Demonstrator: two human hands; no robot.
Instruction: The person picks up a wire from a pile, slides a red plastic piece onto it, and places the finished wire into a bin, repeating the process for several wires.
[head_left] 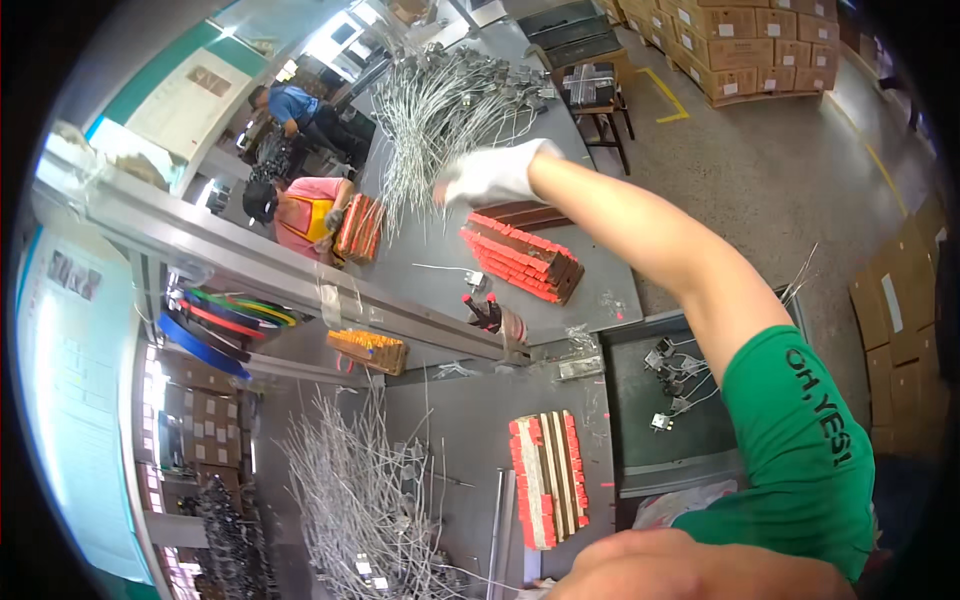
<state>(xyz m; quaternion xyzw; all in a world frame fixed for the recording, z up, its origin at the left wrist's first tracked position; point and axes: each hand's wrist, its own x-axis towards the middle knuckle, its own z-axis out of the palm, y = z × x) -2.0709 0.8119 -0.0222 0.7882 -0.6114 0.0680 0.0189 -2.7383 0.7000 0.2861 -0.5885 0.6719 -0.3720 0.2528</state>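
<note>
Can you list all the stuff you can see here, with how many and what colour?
wire pile: one, silver, far end of the grey table
second wire pile: one, silver, near bench
red-tipped blocks: one stack, red and brown, mid table
second block stack: one, red and tan, near bench
cardboard boxes: many, brown, floor beyond the table
stool: one, dark, beside the table
co-workers: two, one in pink, one in blue, across the table
right hand: one, white glove, reaching into the far wire pile
left hand: not in view

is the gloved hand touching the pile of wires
Touching: the head view shows the gloved hand reaching into the edge of the wire pile, strands overlapping its fingers.
</note>
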